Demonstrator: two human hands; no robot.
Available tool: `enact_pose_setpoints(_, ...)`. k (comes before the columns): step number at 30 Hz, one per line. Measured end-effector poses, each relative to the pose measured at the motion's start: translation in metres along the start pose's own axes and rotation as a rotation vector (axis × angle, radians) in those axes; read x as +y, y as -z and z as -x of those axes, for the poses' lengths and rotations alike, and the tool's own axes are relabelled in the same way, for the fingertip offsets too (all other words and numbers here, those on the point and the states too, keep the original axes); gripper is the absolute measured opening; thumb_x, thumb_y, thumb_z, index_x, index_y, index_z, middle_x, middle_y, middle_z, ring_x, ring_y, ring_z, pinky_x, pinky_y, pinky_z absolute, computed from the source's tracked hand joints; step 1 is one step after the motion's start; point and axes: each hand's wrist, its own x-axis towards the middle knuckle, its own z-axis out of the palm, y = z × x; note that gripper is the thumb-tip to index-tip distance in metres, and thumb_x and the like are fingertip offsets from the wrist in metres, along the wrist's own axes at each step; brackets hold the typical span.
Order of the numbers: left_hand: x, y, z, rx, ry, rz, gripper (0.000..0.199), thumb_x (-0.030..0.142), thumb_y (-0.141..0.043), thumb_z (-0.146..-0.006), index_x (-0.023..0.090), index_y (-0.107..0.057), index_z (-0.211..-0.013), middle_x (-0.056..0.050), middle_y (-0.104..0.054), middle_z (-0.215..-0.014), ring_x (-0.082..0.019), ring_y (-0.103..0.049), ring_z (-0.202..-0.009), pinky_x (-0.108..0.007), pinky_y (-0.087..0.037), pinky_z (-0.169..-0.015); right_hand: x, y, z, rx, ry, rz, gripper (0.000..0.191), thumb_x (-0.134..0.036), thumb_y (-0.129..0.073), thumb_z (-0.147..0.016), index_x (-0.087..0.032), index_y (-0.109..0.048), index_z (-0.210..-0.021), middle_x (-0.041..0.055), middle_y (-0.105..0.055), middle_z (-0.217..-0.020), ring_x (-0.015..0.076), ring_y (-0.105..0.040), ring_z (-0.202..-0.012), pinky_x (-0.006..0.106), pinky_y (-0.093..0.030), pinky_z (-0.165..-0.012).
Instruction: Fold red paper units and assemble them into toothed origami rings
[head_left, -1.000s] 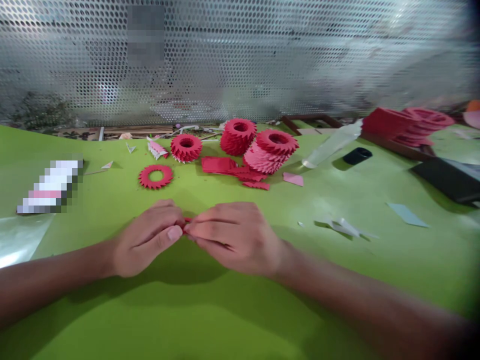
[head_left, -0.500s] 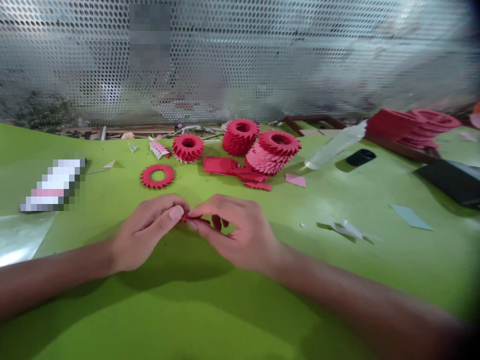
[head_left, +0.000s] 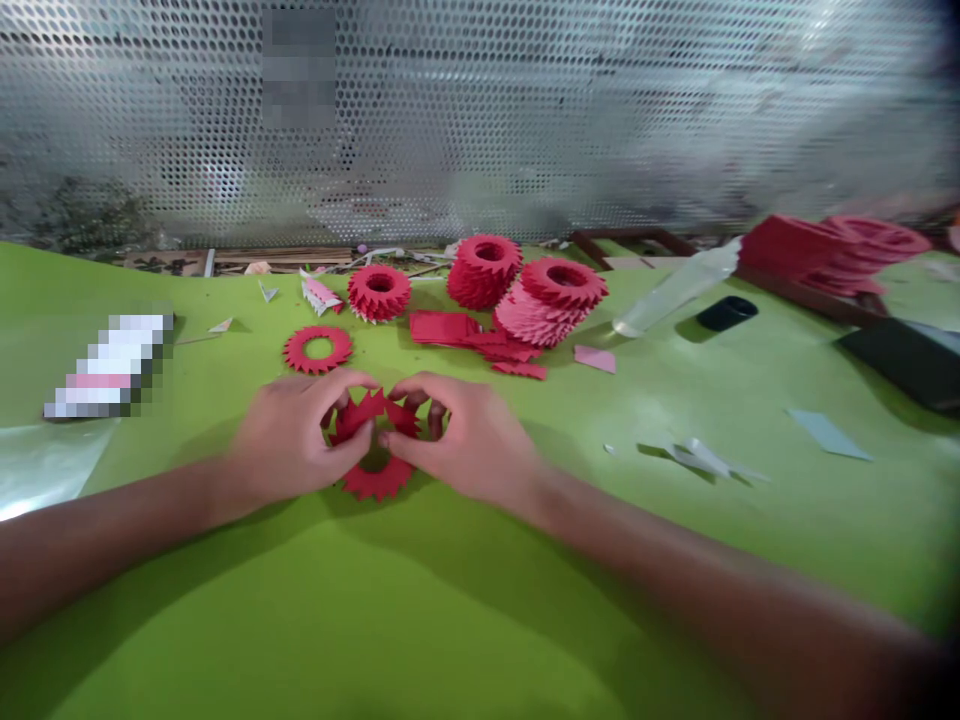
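Note:
Between my hands is a red toothed paper ring [head_left: 379, 480], its open centre turned toward me. My left hand [head_left: 296, 435] curls around the ring's left side, thumb on the inner edge and fingers behind. On the opposite side my right hand [head_left: 465, 435] grips it in the same way. Just beyond my left hand, a second red toothed ring [head_left: 291, 350] lies flat. Past the hands are red folded paper strips [head_left: 442, 327], a short red ring stack [head_left: 379, 293], a taller red stack [head_left: 484, 275] and a pink stack with a red top [head_left: 551, 300].
To the right lie a clear glue bottle [head_left: 675, 290], a black cap [head_left: 727, 314], a dark flat object [head_left: 900, 360] and paper scraps [head_left: 829, 433]. A blurred-out phone-like object [head_left: 112, 365] is at the left. A perforated metal sheet [head_left: 480, 120] rises behind the green table [head_left: 375, 620].
The red paper held edge-on between my fingertips is now opened and tilted up, showing as a full ring. Both hands have turned, with fingers curled around its sides.

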Motion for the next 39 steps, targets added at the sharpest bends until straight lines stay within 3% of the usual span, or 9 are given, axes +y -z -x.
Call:
enact_pose_setpoints(6, 0.000, -0.002, 0.001, 0.062, -0.052, -0.094, 0.029, 0.030, -0.058, -0.084, 0.020, -0.070, -0.108, -0.001, -0.074, -0.073, -0.018, -0.066, -0.062, -0.033, -0.052, -0.065, -0.012, 0.000, 0.003, 0.055, 0.025, 0.401, 0.020, -0.041, -0.064, -0.081, -0.025, -0.072, -0.091, -0.0024, -0.071, -0.072, 0.0146, -0.059, -0.061, 0.027, -0.033, -0.055)
enact_pose_setpoints(13, -0.005, -0.008, 0.004, 0.154, -0.154, -0.075, 0.028, 0.031, -0.062, -0.084, 0.020, -0.070, -0.108, -0.004, -0.078, -0.085, -0.022, -0.071, -0.072, -0.036, -0.056, -0.069, -0.011, -0.001, 0.006, 0.038, 0.109, 0.468, 0.018, -0.034, -0.058, -0.084, -0.026, -0.072, -0.093, -0.0002, -0.073, -0.076, 0.0169, -0.061, -0.064, 0.028, -0.030, -0.055)
enact_pose_setpoints(19, -0.006, -0.009, 0.003, 0.171, -0.237, -0.044, 0.027, 0.027, -0.063, -0.084, 0.018, -0.069, -0.108, -0.004, -0.078, -0.081, -0.020, -0.071, -0.067, -0.035, -0.057, -0.067, -0.013, -0.004, 0.007, 0.037, 0.109, 0.380, 0.021, -0.027, -0.058, -0.084, -0.024, -0.069, -0.102, 0.0010, -0.076, -0.089, 0.0179, -0.066, -0.072, 0.028, -0.037, -0.058)
enact_pose_setpoints(24, -0.008, -0.005, 0.004, 0.182, -0.207, -0.047, 0.024, 0.027, -0.062, -0.085, 0.019, -0.069, -0.107, -0.001, -0.075, -0.072, -0.016, -0.067, -0.059, -0.030, -0.054, -0.060, -0.009, 0.001, 0.007, -0.028, -0.044, 0.172, 0.025, -0.042, -0.062, -0.087, -0.023, -0.068, -0.102, 0.0008, -0.074, -0.083, 0.0144, -0.063, -0.061, 0.027, -0.041, -0.054)
enact_pose_setpoints(27, -0.007, -0.001, 0.003, 0.103, -0.179, -0.078, 0.025, 0.028, -0.060, -0.087, 0.016, -0.069, -0.107, -0.005, -0.076, -0.083, -0.019, -0.068, -0.068, -0.034, -0.055, -0.068, 0.000, 0.004, 0.002, -0.155, -0.146, -0.077, 0.020, -0.039, -0.060, -0.091, -0.022, -0.069, -0.097, 0.0018, -0.075, -0.090, 0.0140, -0.066, -0.069, 0.026, -0.046, -0.058)
enact_pose_setpoints(30, -0.006, 0.001, 0.002, 0.029, -0.233, -0.112, 0.030, 0.031, -0.057, -0.088, 0.014, -0.069, -0.110, -0.010, -0.076, -0.103, -0.024, -0.070, -0.086, -0.040, -0.055, -0.079, 0.008, 0.004, -0.003, -0.222, -0.121, -0.237, 0.018, -0.035, -0.064, -0.090, -0.019, -0.069, -0.096, 0.0037, -0.075, -0.093, 0.0149, -0.066, -0.078, 0.029, -0.049, -0.068)
enact_pose_setpoints(34, -0.008, 0.000, 0.002, 0.065, -0.348, -0.161, 0.027, 0.029, -0.056, -0.092, 0.017, -0.071, -0.110, -0.009, -0.075, -0.108, -0.024, -0.069, -0.092, -0.040, -0.053, -0.086, 0.008, 0.006, -0.006, -0.253, -0.127, -0.287, 0.024, -0.040, -0.067, -0.087, -0.017, -0.070, -0.095, 0.0027, -0.072, -0.088, 0.0138, -0.063, -0.074, 0.028, -0.047, -0.066)
enact_pose_setpoints(39, -0.011, 0.000, 0.004, 0.079, -0.389, -0.153, 0.023, 0.028, -0.058, -0.093, 0.017, -0.073, -0.106, -0.008, -0.075, -0.107, -0.022, -0.069, -0.091, -0.039, -0.053, -0.087, 0.006, 0.010, -0.006, -0.335, -0.163, -0.168, 0.037, -0.053, -0.061, -0.089, -0.017, -0.070, -0.089, -0.0010, -0.064, -0.072, 0.0102, -0.050, -0.056, 0.026, -0.034, -0.052)
